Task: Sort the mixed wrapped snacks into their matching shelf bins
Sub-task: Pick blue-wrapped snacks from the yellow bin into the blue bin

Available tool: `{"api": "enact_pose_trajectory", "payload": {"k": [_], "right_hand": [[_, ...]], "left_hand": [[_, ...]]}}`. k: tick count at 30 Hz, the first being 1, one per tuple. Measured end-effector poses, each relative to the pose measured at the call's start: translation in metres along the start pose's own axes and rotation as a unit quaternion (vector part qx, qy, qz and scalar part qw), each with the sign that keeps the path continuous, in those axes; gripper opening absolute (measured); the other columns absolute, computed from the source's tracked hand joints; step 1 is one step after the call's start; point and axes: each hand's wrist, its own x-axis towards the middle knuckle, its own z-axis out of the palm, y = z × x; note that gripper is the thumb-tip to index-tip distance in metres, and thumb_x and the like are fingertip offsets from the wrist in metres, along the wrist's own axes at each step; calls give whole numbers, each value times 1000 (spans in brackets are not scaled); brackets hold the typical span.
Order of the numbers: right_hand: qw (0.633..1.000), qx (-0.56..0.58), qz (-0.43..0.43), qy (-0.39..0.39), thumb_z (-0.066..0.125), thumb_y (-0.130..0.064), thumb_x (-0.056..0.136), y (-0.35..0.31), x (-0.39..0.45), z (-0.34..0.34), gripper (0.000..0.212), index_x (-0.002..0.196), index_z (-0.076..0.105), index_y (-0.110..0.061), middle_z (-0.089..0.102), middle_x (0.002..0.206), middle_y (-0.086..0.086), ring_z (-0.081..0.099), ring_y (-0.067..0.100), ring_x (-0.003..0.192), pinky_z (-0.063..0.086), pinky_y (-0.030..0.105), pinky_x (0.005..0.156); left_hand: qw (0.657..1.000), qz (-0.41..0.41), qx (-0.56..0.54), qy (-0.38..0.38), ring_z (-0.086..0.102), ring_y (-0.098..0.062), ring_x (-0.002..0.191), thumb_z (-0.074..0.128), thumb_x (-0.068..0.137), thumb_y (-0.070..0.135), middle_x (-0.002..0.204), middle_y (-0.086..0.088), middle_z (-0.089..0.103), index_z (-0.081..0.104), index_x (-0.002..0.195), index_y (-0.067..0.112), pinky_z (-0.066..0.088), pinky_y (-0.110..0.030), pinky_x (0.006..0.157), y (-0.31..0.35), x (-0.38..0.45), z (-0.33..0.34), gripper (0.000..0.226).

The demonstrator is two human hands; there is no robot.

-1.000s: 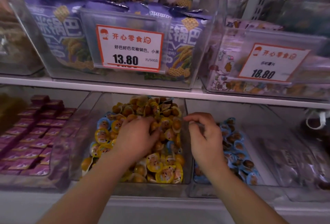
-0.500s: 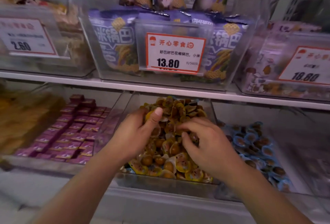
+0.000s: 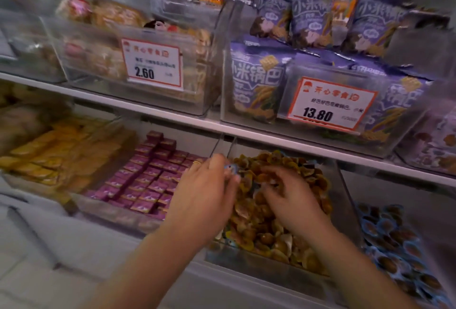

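Observation:
A clear bin (image 3: pixel 276 263) on the lower shelf is heaped with yellow-wrapped snacks (image 3: pixel 266 225). My left hand (image 3: pixel 204 197) is at the bin's left wall and pinches a small blue-wrapped snack (image 3: pixel 230 168) between thumb and fingers. My right hand (image 3: pixel 293 200) lies over the yellow pile with fingers curled down into it; whether it holds a piece is hidden. To the right, another clear bin holds blue-wrapped snacks (image 3: pixel 392 239).
Left of the yellow bin are purple wrapped blocks (image 3: pixel 150 178) and yellow packets (image 3: pixel 59 153) in their own bins. The upper shelf (image 3: pixel 172 117) carries bins of purple bags (image 3: pixel 259 81) and biscuits, with price tags 13.80 (image 3: pixel 330 104) and 2.60 (image 3: pixel 151 63).
The view has swung left, so the bins now sit further right. My left hand has lifted a blue-wrapped snack out of the yellow pile. My right hand has moved from the bin divider onto the pile.

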Motion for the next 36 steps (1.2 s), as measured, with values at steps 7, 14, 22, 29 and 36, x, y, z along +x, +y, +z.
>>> {"api": "enact_pose_trajectory", "payload": {"k": [7, 14, 22, 29, 36], "right_hand": [[942, -250, 1, -225, 61, -55, 76, -18, 82, 58, 55, 123, 61, -26, 62, 126, 8, 60, 28, 116, 52, 35, 91], [924, -314, -12, -217, 58, -51, 87, 0, 86, 54, 48, 129, 55, -28, 59, 128, 3, 58, 26, 116, 50, 38, 93], [993, -53, 69, -82, 73, -36, 87, 19, 48, -10, 33, 111, 57, -51, 61, 122, -9, 58, 10, 109, 42, 16, 86], [925, 308, 198, 99, 66, -17, 93, 2, 0, -39, 8, 98, 72, -18, 75, 102, 10, 71, 24, 88, 59, 40, 78], [673, 671, 308, -48, 44, -5, 80, -7, -49, -54, 44, 117, 67, 3, 70, 112, 24, 69, 25, 78, 55, 27, 51]], "left_hand": [[865, -308, -389, 70, 43, -9, 50, 57, 98, 34, 61, 7, 52, 60, 84, 33, 35, -28, 47, -30, -9, -5, 14], [901, -248, -353, 44, 50, 0, 57, 51, 98, 37, 69, 17, 60, 53, 87, 39, 40, -23, 55, -22, -11, -3, 12], [923, -155, -352, 9, 50, -5, 51, 45, 102, 41, 66, 13, 58, 50, 99, 38, 38, -29, 47, 2, -23, -4, 7], [927, -117, -355, -10, 55, -5, 56, 51, 102, 36, 74, 16, 62, 55, 104, 44, 41, -21, 47, 33, -22, 23, 9], [940, -99, -327, -13, 62, -2, 101, 48, 97, 50, 105, 20, 66, 57, 119, 46, 52, -30, 85, 68, -19, 65, 24]]}}
